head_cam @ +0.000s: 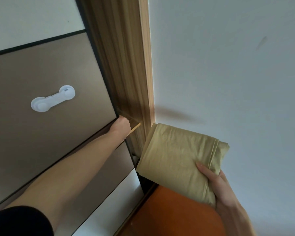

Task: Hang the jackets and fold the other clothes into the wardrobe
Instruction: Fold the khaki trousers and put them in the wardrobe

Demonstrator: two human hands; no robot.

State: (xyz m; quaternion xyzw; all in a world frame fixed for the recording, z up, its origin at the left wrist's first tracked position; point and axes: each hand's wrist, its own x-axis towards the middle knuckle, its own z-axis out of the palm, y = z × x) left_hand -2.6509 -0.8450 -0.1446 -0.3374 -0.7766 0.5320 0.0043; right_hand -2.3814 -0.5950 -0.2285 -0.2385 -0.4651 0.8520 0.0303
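Nothing to read here

No lettering, label, brand or number shows on any surface, and the white latch (52,98) at nine o'clock carries no legible mark.

Folded garment (179,159): pale yellow-tan cloth, folded into a thick rectangular bundle, lightly creased, with a stitched hem band running across its far end; held tilted in the air at about 4 o'clock in the view, its upper corner close to the wooden wardrobe frame (144,65). Wardrobe sliding door (46,79): taupe panel with dark edging below a white panel, occupying the 9 to 11 o'clock region, its right edge meeting the wood-grain frame, which runs from 12 o'clock down toward the centre
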